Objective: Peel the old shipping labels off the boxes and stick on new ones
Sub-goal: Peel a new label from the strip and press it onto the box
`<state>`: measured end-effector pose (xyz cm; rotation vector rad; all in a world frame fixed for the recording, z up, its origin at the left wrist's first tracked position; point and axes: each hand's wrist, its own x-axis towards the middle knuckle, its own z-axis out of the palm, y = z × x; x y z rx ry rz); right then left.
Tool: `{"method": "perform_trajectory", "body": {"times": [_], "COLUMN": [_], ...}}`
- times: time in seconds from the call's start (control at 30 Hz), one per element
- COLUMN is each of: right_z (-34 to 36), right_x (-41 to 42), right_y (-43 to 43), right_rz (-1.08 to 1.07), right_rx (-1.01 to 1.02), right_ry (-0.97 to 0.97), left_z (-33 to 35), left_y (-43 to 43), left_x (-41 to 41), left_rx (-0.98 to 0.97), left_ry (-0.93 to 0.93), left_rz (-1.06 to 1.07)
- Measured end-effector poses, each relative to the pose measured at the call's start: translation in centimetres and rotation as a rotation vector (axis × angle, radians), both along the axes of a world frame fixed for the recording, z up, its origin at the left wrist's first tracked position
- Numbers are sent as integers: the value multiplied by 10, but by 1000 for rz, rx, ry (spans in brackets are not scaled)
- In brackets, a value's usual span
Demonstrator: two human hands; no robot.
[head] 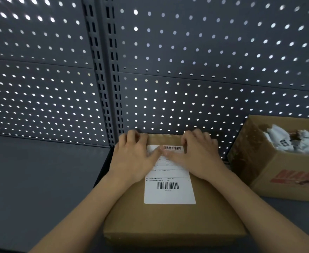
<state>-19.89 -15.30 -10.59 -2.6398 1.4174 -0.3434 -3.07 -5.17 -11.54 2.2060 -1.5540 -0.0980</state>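
A closed brown cardboard box (173, 221) lies flat on the grey shelf in front of me. A white shipping label (170, 190) with barcodes lies flat on its top. My left hand (133, 157) rests on the far left part of the box, with its thumb pressing the label's upper area. My right hand (197, 156) lies on the far right part, and its thumb presses the label beside the left thumb. The other fingers of both hands reach over the box's far edge. The label's far corners are partly hidden by my hands.
An open cardboard box (263, 172) holding crumpled white labels (292, 141) stands at the right. A dark perforated panel (186, 70) forms the back wall, with a slotted upright (110, 88). The grey shelf surface (40, 179) stretches to the left.
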Motion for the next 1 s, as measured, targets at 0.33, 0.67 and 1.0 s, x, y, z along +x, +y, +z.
{"method": "perform_trajectory", "body": {"times": [0.33, 0.67, 1.0], "right_z": [-1, -6, -7], "right_x": [5, 11, 8], "right_y": [0, -9, -13], "right_rz": [-44, -91, -104], "right_rx": [20, -59, -64], "right_ry": [79, 31, -75], "left_z": [-4, -2, -3], "left_y": [-14, -19, -19], "left_x": [-6, 3, 7], "left_rx": [100, 62, 14], "left_ry": [-173, -92, -76], "left_rz": [73, 54, 47]}}
